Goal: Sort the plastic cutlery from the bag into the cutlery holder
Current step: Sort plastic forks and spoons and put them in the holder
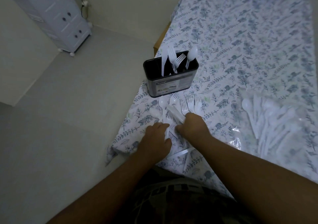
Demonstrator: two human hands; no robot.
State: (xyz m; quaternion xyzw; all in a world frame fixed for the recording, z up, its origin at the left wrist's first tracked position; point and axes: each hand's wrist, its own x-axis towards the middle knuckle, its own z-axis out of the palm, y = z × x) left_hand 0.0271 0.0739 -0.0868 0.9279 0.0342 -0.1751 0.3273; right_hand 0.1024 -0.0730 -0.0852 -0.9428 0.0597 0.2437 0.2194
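- Black cutlery holder (pixel 170 76) stands upright with a knife, forks and a spoon; clear bag (pixel 273 125) lies right, holding spoons.
- Left hand (pixel 157 137) pinches a loose utensil; right hand (pixel 192 124) grips knives (pixel 174 111).
- Floral tablecloth (pixel 240 42); grey floor (pixel 68 103).

The cutlery holder (pixel 169 84) looks like shiny smooth metal with a black plastic rim. The forks (pixel 190 104) and spoons are white plastic. The tablecloth (pixel 249 51) is soft flowery cloth, and the bag (pixel 275 129) is clear, glossy plastic

Holder (pixel 169 84) label print illegible
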